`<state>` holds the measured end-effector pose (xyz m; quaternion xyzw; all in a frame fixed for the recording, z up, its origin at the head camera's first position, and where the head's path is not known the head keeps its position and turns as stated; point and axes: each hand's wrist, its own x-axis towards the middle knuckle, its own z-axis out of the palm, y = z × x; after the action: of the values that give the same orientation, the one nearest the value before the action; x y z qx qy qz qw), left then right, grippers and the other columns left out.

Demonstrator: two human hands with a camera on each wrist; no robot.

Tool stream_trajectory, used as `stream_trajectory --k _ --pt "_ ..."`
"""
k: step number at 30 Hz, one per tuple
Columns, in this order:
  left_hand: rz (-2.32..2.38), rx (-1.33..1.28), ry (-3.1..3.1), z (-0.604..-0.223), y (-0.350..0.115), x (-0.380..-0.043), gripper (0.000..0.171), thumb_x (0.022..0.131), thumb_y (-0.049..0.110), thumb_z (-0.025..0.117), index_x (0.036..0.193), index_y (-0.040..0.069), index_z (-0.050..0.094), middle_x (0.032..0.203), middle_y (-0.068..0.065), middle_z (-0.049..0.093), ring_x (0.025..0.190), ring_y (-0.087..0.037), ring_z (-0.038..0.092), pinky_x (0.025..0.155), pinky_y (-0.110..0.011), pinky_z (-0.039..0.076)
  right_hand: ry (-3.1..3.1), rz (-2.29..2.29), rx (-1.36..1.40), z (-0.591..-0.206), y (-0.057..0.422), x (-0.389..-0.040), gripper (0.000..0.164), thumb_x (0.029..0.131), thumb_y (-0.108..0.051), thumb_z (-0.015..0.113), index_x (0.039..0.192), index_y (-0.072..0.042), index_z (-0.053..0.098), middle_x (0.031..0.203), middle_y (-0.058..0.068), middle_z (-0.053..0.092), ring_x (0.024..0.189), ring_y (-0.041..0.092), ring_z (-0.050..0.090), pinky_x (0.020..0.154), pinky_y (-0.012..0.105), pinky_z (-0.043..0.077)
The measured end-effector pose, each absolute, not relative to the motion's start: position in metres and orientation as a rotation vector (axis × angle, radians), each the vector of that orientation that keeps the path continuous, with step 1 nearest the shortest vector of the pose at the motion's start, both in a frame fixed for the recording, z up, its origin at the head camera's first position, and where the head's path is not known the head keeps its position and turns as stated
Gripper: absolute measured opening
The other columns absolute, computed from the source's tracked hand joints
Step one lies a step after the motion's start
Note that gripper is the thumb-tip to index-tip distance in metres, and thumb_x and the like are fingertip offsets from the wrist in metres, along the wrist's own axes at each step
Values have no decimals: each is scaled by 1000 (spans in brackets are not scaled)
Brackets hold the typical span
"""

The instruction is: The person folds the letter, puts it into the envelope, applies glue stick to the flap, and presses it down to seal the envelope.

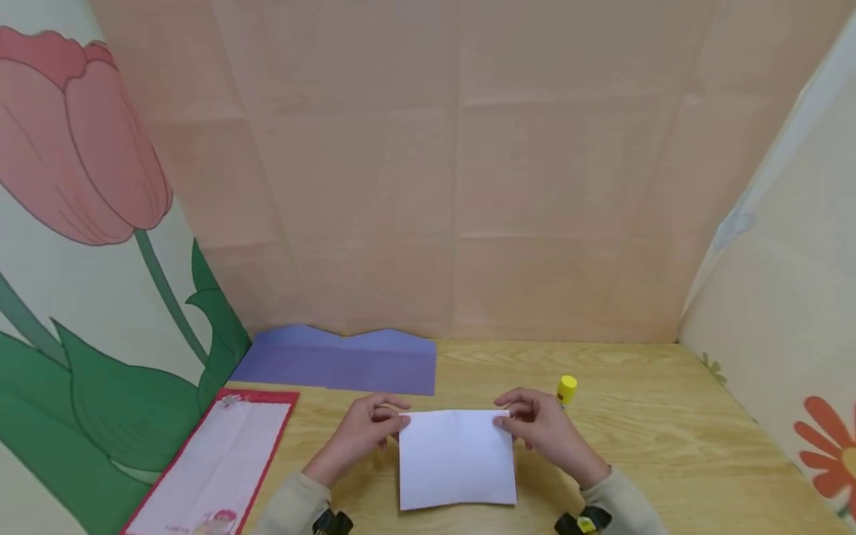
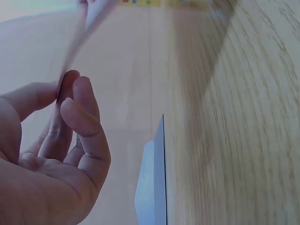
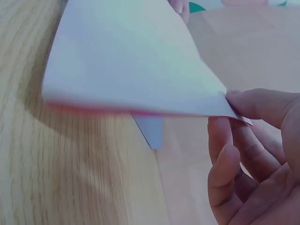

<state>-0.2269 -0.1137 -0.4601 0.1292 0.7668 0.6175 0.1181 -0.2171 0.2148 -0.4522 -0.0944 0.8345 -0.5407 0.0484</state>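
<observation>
A white sheet of paper [image 1: 458, 459] is held up at its two top corners, over the wooden table. My left hand [image 1: 368, 431] pinches the top left corner between thumb and fingertips. At the top right corner my right hand [image 1: 538, 425] does the same. In the right wrist view the paper [image 3: 126, 56] slants away from the hand [image 3: 258, 145], and a red underside shows along its lower edge. The left wrist view has the paper nearly edge-on above the left hand [image 2: 61, 136]; its other fingers curve loosely.
Purple paper [image 1: 348, 368] with a wavy far edge lies at the back left of the table. A red-bordered white sheet [image 1: 214, 461] with a small printed figure is at the left. Beyond the right hand stands a yellow-capped glue stick [image 1: 567, 388]. Pinkish covering [image 1: 455, 186] rises behind the table.
</observation>
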Motion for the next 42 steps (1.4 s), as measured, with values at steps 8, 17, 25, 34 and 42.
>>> stream_trajectory --k 8,17,25,34,42 --pt "1759 412 2314 -459 -113 -226 16 98 19 66 101 4 72 82 -4 66 79 -32 64 54 -34 48 2621 -1574 -311 -453 213 -217 16 95 -27 70 93 -11 72 83 4 67 71 27 60 47 25 45" --pt "1718 394 2335 -457 -108 -224 13 100 14 61 99 3 69 80 -5 64 73 -29 60 54 -35 48 2682 -1530 -428 -452 211 -217 16 99 -22 63 95 -8 71 83 3 66 64 12 53 47 24 45" --pt "1745 387 2334 -459 -108 -225 16 99 18 63 99 3 70 81 -4 65 75 -28 64 53 -32 47 2707 -1541 -361 -449 209 -218 15 100 -18 62 96 -7 72 85 3 68 71 16 58 56 27 51" --pt "1810 386 2241 -458 -105 -223 17 99 17 63 102 1 67 80 -4 68 68 -25 65 50 -26 39 2697 -1647 -221 -445 206 -217 11 97 -11 65 94 -6 74 85 4 72 72 17 62 62 32 57" --pt "1818 399 2224 -452 -101 -220 20 101 15 60 110 -1 68 89 -9 71 67 -18 65 52 -27 41 2685 -1704 -243 -438 200 -212 11 95 -16 69 93 -6 74 78 5 70 65 21 60 58 32 55"
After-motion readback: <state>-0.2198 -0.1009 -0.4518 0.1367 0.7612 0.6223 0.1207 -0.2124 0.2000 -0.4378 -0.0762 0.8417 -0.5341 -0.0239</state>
